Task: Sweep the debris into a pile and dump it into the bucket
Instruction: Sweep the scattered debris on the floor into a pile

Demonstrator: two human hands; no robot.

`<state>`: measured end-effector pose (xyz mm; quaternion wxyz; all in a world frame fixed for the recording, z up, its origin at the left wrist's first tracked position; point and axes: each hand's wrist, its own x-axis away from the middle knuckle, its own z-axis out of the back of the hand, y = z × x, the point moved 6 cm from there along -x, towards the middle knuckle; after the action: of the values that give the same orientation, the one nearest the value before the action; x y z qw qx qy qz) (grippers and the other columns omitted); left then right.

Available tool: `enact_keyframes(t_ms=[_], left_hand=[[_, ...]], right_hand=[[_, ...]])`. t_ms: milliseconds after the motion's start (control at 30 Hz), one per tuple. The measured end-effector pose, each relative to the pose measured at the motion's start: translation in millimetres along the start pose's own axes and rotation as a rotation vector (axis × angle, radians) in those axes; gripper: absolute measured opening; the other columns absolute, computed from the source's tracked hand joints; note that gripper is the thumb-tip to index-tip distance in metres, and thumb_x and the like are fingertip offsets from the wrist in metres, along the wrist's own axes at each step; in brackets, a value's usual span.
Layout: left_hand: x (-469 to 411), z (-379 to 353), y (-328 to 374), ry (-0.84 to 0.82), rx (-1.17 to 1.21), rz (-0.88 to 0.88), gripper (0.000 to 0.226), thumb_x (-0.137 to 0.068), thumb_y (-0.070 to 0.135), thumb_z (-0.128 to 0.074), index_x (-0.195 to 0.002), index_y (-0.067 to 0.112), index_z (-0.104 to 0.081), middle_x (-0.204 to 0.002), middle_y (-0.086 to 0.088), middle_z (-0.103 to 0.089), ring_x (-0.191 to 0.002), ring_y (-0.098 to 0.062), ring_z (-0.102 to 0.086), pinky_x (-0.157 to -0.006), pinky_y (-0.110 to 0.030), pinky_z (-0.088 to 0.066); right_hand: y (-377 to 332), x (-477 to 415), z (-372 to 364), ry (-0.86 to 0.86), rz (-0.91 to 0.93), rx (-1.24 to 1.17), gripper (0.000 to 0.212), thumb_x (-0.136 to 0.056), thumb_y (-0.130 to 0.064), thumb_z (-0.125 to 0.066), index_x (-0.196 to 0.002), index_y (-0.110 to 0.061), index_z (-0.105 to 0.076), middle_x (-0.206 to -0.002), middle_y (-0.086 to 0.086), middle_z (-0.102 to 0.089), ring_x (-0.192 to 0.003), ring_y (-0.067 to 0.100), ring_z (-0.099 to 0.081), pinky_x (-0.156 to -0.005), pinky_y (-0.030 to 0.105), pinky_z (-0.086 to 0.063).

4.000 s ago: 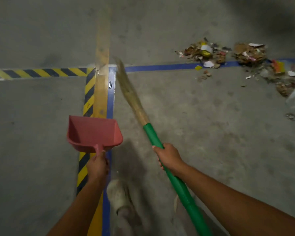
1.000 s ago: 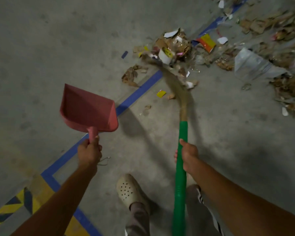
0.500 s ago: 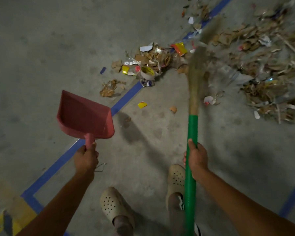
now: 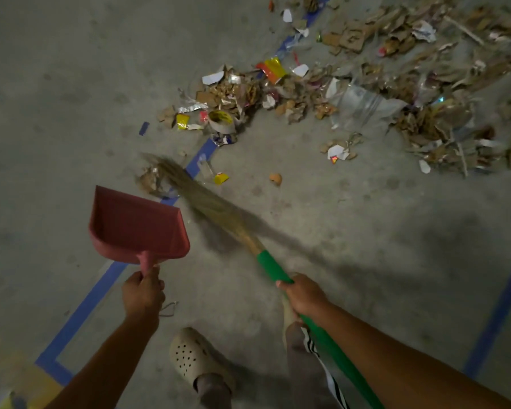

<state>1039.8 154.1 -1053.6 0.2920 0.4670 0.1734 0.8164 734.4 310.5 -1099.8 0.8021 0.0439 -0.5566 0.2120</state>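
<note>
My left hand (image 4: 143, 294) grips the handle of a red dustpan (image 4: 136, 227), held above the floor at the lower left. My right hand (image 4: 303, 294) grips the green handle of a straw broom (image 4: 207, 202). The broom's bristles point up and left and touch a small clump of brown scraps (image 4: 149, 181) beside the blue floor line. A wide spread of debris (image 4: 366, 93), made of cardboard bits, paper, foil wrappers, a tape roll (image 4: 221, 121) and a clear plastic bag (image 4: 363, 103), lies across the upper right. No bucket is in view.
A blue tape line (image 4: 101, 290) runs diagonally across the grey concrete floor; another blue line (image 4: 499, 314) is at the right. My feet in pale perforated clogs (image 4: 189, 354) stand at the bottom centre. Loose bits, yellow (image 4: 220, 178) and orange (image 4: 275, 179), lie apart from the pile.
The broom has swung from the debris at the upper right down and left to the small clump by the blue line. The dustpan stays held in place.
</note>
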Motion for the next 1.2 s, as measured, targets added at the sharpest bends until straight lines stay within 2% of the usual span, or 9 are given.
enact_keyframes(t_ms=[100, 300, 467, 533, 733, 867, 967, 1100, 1200], left_hand=[[6, -20, 3, -0.033, -0.043, -0.014, 0.024, -0.099, 0.022, -0.055, -0.08, 0.007, -0.056, -0.067, -0.011, -0.051, -0.051, -0.019, -0.041, -0.049, -0.027, -0.031], [20, -72, 25, -0.095, -0.06, -0.053, 0.024, -0.099, 0.026, -0.054, -0.084, 0.007, -0.058, -0.068, -0.011, -0.051, -0.051, -0.019, -0.04, -0.048, -0.027, -0.029], [32, -112, 51, -0.128, -0.056, -0.095, 0.02, -0.098, 0.022, -0.053, -0.088, 0.006, -0.06, -0.067, -0.011, -0.049, -0.048, -0.018, -0.037, -0.037, -0.017, -0.026], [34, -123, 63, -0.14, -0.052, -0.104, 0.018, -0.097, 0.02, -0.053, -0.089, 0.006, -0.06, -0.068, -0.011, -0.049, -0.048, -0.018, -0.037, -0.034, -0.015, -0.024], [33, -118, 83, -0.143, -0.002, -0.144, 0.019, -0.097, 0.023, -0.053, -0.086, 0.009, -0.059, -0.059, -0.006, -0.045, -0.041, -0.013, -0.035, -0.034, -0.014, -0.023], [16, -84, 76, -0.104, 0.024, -0.13, 0.032, -0.098, 0.036, -0.054, -0.073, 0.016, -0.056, -0.055, -0.002, -0.044, -0.044, -0.013, -0.034, -0.039, -0.019, -0.024], [-2, -47, 63, -0.051, 0.061, -0.114, 0.028, -0.098, 0.031, -0.055, -0.077, 0.011, -0.056, -0.058, -0.005, -0.044, -0.046, -0.015, -0.033, -0.044, -0.022, -0.025], [-24, 6, 43, 0.028, 0.07, -0.081, 0.023, -0.096, 0.02, -0.056, -0.077, 0.008, -0.052, -0.062, -0.008, -0.044, -0.048, -0.016, -0.035, -0.045, -0.025, -0.027], [-39, 42, 27, 0.073, 0.092, -0.06, 0.022, -0.095, 0.017, -0.056, -0.078, 0.006, -0.05, -0.062, -0.01, -0.043, -0.049, -0.016, -0.035, -0.041, -0.022, -0.027]], right_hand=[[38, -15, 29, 0.09, -0.131, -0.239, 0.043, -0.097, -0.05, -0.054, -0.094, -0.009, -0.064, -0.078, 0.01, -0.07, -0.063, 0.026, -0.068, -0.059, 0.034, -0.054], [75, -23, 110, 0.436, -0.266, -0.789, 0.049, -0.1, -0.05, -0.049, -0.085, -0.004, -0.062, -0.062, 0.01, -0.062, -0.045, 0.023, -0.057, -0.049, 0.032, -0.051], [78, -7, 159, 0.603, -0.212, -0.96, 0.047, -0.101, -0.049, -0.048, -0.085, -0.007, -0.06, -0.063, 0.01, -0.06, -0.044, 0.023, -0.053, -0.046, 0.031, -0.046], [75, 2, 164, 0.615, -0.169, -0.939, 0.045, -0.101, -0.049, -0.048, -0.085, -0.009, -0.059, -0.065, 0.011, -0.062, -0.045, 0.024, -0.054, -0.046, 0.032, -0.047], [52, 23, 141, 0.686, -0.055, -0.734, 0.046, -0.094, -0.065, -0.038, -0.079, -0.024, -0.051, -0.075, 0.011, -0.066, -0.064, 0.035, -0.066, -0.058, 0.053, -0.058], [21, 30, 110, 0.648, -0.011, -0.698, 0.066, -0.079, -0.086, -0.028, -0.081, -0.024, -0.052, -0.075, 0.01, -0.066, -0.064, 0.034, -0.066, -0.058, 0.053, -0.058], [-16, 39, 81, 0.586, 0.043, -0.599, 0.06, -0.082, -0.079, -0.03, -0.082, -0.023, -0.052, -0.074, 0.008, -0.066, -0.064, 0.033, -0.066, -0.059, 0.051, -0.058], [-79, 54, 43, 0.482, 0.194, -0.387, 0.039, -0.1, -0.051, -0.045, -0.084, -0.016, -0.051, -0.074, 0.006, -0.062, -0.067, 0.028, -0.06, -0.059, 0.037, -0.048], [-126, 60, 3, 0.367, 0.27, -0.202, 0.037, -0.101, -0.05, -0.046, -0.089, -0.016, -0.051, -0.072, 0.002, -0.058, -0.065, 0.024, -0.056, -0.055, 0.035, -0.041]])
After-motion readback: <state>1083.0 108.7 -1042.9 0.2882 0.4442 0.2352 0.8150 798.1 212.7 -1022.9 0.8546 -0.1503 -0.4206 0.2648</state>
